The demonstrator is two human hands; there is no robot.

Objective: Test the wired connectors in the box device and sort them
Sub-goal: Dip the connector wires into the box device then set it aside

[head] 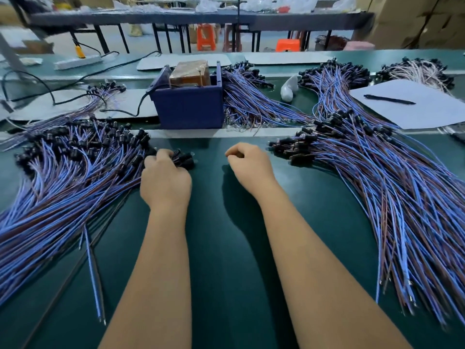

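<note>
Your left hand [164,181] grasps a few connectors [185,158]; your right hand [247,166] curls empty. Tangled wires [75,187] could drag untested neighbours along.

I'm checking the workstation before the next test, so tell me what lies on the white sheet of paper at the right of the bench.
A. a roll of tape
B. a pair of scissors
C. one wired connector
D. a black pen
D: a black pen lies slantwise on the white sheet of paper, with nothing else resting on the sheet's open face.
</note>
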